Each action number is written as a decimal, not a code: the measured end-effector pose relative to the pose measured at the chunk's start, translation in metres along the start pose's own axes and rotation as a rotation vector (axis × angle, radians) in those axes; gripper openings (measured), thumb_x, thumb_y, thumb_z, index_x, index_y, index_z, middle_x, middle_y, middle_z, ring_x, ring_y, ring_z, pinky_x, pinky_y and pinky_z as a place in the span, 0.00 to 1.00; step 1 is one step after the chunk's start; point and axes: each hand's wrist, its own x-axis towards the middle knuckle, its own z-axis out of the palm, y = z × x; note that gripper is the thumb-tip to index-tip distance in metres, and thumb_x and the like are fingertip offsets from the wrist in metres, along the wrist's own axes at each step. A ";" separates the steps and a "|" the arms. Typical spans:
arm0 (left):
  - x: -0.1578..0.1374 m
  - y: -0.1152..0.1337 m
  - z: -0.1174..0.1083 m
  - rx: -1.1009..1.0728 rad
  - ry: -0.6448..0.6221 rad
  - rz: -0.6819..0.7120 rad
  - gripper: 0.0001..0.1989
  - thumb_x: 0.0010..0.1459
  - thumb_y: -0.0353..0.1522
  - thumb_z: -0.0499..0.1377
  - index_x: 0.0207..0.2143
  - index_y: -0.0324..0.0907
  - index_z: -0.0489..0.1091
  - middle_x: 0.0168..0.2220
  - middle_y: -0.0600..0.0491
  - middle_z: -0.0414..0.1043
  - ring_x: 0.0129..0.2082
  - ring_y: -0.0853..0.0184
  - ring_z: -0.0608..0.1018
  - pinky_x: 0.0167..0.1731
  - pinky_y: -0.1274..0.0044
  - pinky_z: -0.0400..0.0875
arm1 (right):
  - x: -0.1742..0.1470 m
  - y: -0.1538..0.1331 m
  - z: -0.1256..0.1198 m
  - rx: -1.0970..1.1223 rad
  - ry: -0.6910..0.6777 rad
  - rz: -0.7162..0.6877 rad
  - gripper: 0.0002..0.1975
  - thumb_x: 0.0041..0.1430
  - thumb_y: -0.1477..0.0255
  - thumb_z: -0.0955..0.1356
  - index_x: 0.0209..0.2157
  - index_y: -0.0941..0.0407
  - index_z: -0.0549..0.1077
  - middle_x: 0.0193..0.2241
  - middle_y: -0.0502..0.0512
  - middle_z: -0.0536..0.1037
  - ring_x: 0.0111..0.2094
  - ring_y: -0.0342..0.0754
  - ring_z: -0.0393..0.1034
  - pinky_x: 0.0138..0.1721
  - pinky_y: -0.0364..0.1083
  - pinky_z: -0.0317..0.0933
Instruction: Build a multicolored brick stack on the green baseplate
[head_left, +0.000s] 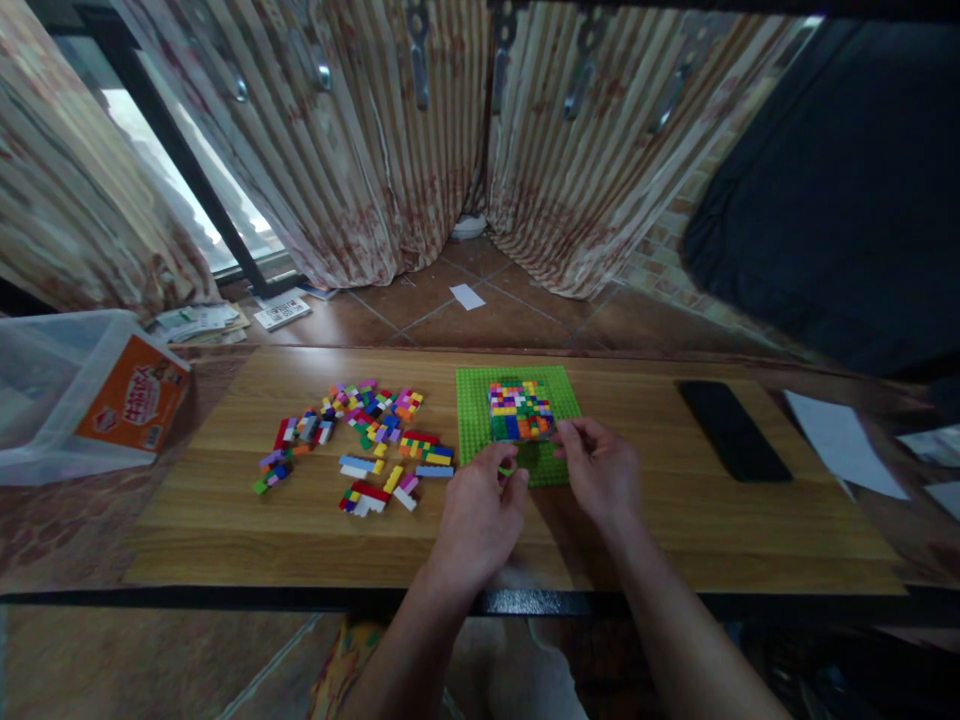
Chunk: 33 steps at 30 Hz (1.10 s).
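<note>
A block of multicoloured toy bricks (522, 408) is built up on the green studded baseplate (472, 410). My left hand (484, 512) is at the near edge of the plate, its thumb and fingers curled together just below the block. A bit of bright green shows between those fingers; whether it is a brick or the plate behind cannot be told. My right hand (602, 476) has its thumb and forefinger pinched at the near right corner of the block. What lies between those fingertips is too small to make out.
Loose bricks (375, 405) lie scattered left of the baseplate, some joined in clusters (365, 497). A black phone (732, 430) rests on the right side of the wooden table (645, 550). A clear plastic bin (67, 380) stands beyond the left edge; white paper (846, 440) lies at the right.
</note>
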 end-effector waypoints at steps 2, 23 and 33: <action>0.001 -0.001 0.001 0.007 -0.006 -0.001 0.11 0.59 0.30 0.54 0.44 0.41 0.71 0.38 0.49 0.76 0.34 0.65 0.77 0.35 0.73 0.71 | 0.003 0.003 -0.003 0.025 0.038 0.018 0.17 0.58 0.57 0.64 0.31 0.57 0.75 0.26 0.56 0.79 0.25 0.49 0.73 0.28 0.46 0.63; 0.044 0.005 0.026 0.376 0.206 0.284 0.14 0.58 0.28 0.57 0.47 0.44 0.70 0.46 0.48 0.71 0.46 0.60 0.73 0.48 0.68 0.69 | 0.016 0.011 0.017 -0.032 0.010 0.038 0.17 0.57 0.60 0.65 0.41 0.56 0.76 0.37 0.59 0.80 0.36 0.53 0.74 0.41 0.51 0.65; 0.052 0.000 0.031 0.341 0.192 0.350 0.10 0.60 0.27 0.54 0.39 0.42 0.74 0.40 0.49 0.73 0.40 0.65 0.75 0.43 0.73 0.70 | 0.016 0.010 0.020 -0.049 -0.005 0.031 0.14 0.59 0.63 0.64 0.40 0.55 0.76 0.37 0.58 0.81 0.38 0.53 0.74 0.42 0.51 0.65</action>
